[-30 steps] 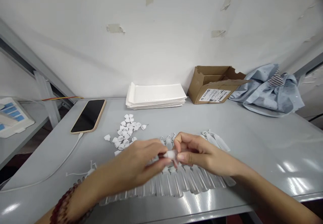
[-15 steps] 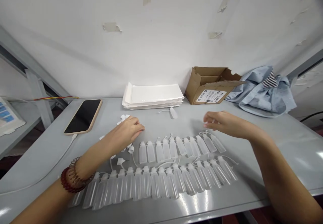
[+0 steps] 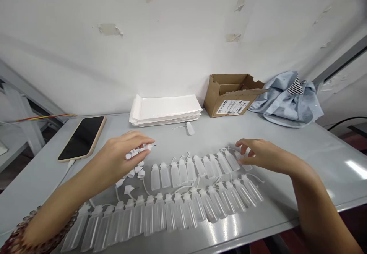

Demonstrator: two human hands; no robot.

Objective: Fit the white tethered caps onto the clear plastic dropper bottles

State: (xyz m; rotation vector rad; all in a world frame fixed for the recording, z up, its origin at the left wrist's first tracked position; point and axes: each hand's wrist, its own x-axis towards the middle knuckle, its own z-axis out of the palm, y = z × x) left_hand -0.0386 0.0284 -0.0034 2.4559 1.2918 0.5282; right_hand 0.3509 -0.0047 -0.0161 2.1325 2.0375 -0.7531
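Between the thumb and fingertips of my left hand point(image 3: 129, 151) is a white needle-tip cap point(image 3: 148, 146), its thin dark needle pointing right. A pile of loose white caps point(image 3: 140, 173) lies under and beside that hand. My right hand point(image 3: 255, 151) is at the right end of the back row of clear plastic squeeze bottles point(image 3: 174, 174), thumb and curled fingers apart around the end bottle point(image 3: 247, 167). Something whitish shows between those fingers, too unclear to name. A longer front row of squeeze bottles point(image 3: 150, 215) lies nearer the table's front edge.
A stack of white trays or envelopes point(image 3: 168, 109) lies by the wall, with one small bottle point(image 3: 189, 128) before it. An open cardboard box point(image 3: 233, 100) and light blue cloth point(image 3: 289, 103) are at the back right. A charging phone point(image 3: 82, 137) rests on the grey table point(image 3: 298, 151) at left.
My left hand has turned and now shows a needle-tip cap in its pinch. My right hand has come down to the end bottle of the back row. The camera view has shifted slightly.
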